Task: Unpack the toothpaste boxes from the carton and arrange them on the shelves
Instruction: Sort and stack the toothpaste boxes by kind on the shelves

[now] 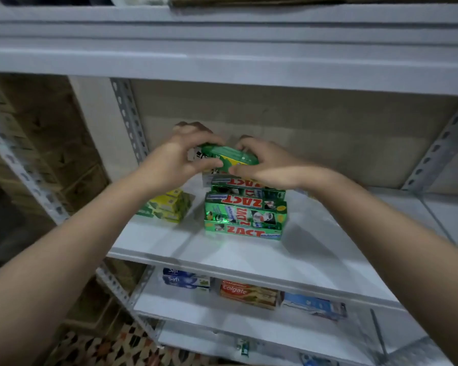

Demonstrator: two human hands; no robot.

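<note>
A green toothpaste box (229, 155) is held between both hands above a stack of green Zact toothpaste boxes (245, 211) on the white middle shelf (315, 260). My left hand (181, 158) grips its left end, fingers curled over the top. My right hand (265, 161) grips its right end, thumb on the near side. The held box sits right at the top of the stack; whether it touches the box below is hidden. No carton is in view.
A small pile of yellow-green boxes (167, 206) lies left of the stack. The shelf below (222, 313) carries blue Safi boxes (185, 280), red Colgate boxes (249, 294) and light blue boxes (315, 305). A grey shelf edge (222, 62) overhangs above. Perforated metal uprights (128, 114) flank the bay.
</note>
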